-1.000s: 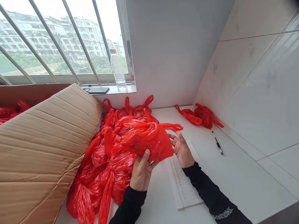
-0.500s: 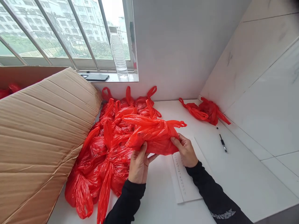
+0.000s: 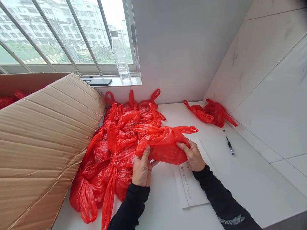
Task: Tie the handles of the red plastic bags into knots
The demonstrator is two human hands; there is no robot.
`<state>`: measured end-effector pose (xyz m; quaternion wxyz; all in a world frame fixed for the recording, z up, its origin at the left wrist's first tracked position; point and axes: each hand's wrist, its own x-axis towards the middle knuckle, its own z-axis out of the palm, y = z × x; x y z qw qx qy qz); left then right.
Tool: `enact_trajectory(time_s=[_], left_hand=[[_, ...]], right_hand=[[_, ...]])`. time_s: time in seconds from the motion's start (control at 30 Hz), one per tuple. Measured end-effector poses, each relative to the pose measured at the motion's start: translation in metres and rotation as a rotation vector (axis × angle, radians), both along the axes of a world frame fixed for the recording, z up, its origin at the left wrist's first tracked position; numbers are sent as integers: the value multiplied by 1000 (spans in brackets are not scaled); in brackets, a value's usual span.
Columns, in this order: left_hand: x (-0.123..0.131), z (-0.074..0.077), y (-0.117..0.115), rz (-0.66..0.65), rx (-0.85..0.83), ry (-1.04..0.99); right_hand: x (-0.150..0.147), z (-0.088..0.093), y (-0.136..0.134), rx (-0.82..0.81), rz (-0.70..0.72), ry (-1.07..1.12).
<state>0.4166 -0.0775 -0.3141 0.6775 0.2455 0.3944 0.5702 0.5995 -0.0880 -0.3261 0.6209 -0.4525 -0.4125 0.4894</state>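
I hold a crumpled red plastic bag above the white counter with both hands. My left hand grips its left end, thumb up against the plastic. My right hand is closed round its right end, just under the bag's loose handles. To the left lies a heap of red plastic bags with several knotted tops. Under my right wrist a white ruler lies flat on the counter.
A large cardboard box leans at the left, with red bags inside. A smaller bunch of red bags sits in the far right corner. A black pen lies by the tiled wall. On the window sill stand a plastic bottle and a dark phone.
My right hand has gone from open beside the bag to closed on its right end. Both hands have squeezed the bag into a tighter bundle and shifted it slightly right.
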Motion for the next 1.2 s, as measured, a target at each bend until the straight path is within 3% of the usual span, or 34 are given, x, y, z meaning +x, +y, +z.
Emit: enact_trajectory(time_s=[0.17,0.37,0.5,0.63,0.77,0.87,1.03,1.1,1.2], left_hand=[[3,2,-4,-1,-17,33],[-1,3,-4,-122,-14,-146],[-2,1,-2,-100,-8,-123],[-1,1,-3,-111,12,-126],[0,3,-7,-145,58,-124],[1,2,-6,-82,76,-105],[7,3,-6,71,199,-169],[9,0,-11,110,264,-103],[10,-7,-22,41,443,237]], right_hand=[[-1,-3,-1,-20,32,58],[1,-6,0,-24,16,145],[1,-7,1,-29,6,169],[1,-7,1,-32,-4,139],[1,-3,1,15,-37,-23],[1,-1,2,48,-161,-170],[-3,-4,-3,124,-609,-329],[-9,-3,-8,147,-519,-320],[-21,1,-14,176,-94,-212]])
